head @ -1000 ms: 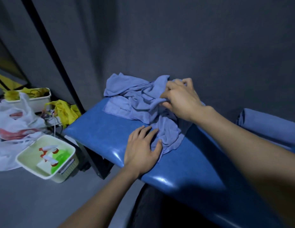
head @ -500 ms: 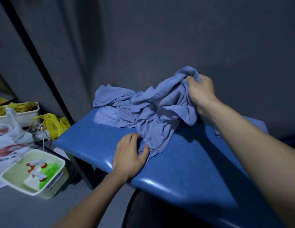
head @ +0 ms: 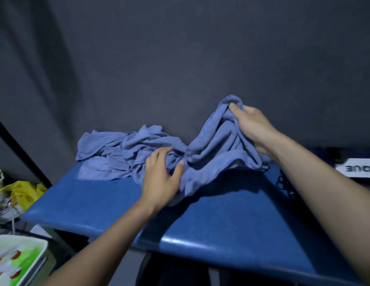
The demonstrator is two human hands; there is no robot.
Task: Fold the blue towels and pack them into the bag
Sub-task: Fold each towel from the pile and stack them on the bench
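Dark grey wall behind, and a glossy blue padded bench (head: pixel 211 219) carrying the whole job. On it sits the heap of blue towels (head: pixel 126 153), crumpled against the wall at the bench's far left and trailing right in one tangled run. The right hand (head: pixel 252 129) has a bunched fold clenched in its grip, lifted clear of the bench so the cloth drapes down in soft ridges. The left hand (head: pixel 161 178) rests on the towel lower down, fingers spread and lightly curled, pressing rather than pinching, I'd say. No bag clearly in view; a dark shape with a white label (head: pixel 355 168) sits at far right, too cut off to call.

This looks like thin, limp cloth: light, no stiffness, sagging wherever unsupported, and likely to drag its neighbours along. The hemmed edge (head: pixel 206 129) running down from the raised fold is the place to go, following it to a corner.
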